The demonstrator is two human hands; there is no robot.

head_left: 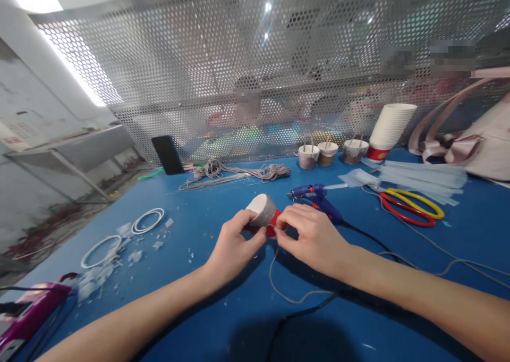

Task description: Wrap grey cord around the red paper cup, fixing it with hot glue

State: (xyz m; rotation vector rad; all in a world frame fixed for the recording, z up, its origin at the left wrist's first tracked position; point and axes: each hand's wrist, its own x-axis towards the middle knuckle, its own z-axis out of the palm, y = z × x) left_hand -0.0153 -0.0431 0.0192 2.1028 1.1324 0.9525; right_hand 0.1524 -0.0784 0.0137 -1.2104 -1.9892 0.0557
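A paper cup [261, 210], white at one end and red at the other, is tilted between my hands above the blue table. Grey cord is wound around its middle. My left hand [238, 241] grips the cup from the left, thumb and fingers closed on it. At the red end, my right hand [306, 233] pinches the grey cord against the cup. The loose cord [274, 287] hangs below the fingers and curves right across the table. Just behind my right hand lies a blue glue gun [314, 192] with a clear stick in its rear.
Scissors [414, 205], glue sticks [426, 177] and stacked cups [392, 128] are at the right. Small wrapped cups [308, 157] and cord bundles [274, 171] line the back, beside a phone [167, 154]. White rings [147, 221] and a purple power strip [34, 317] are left.
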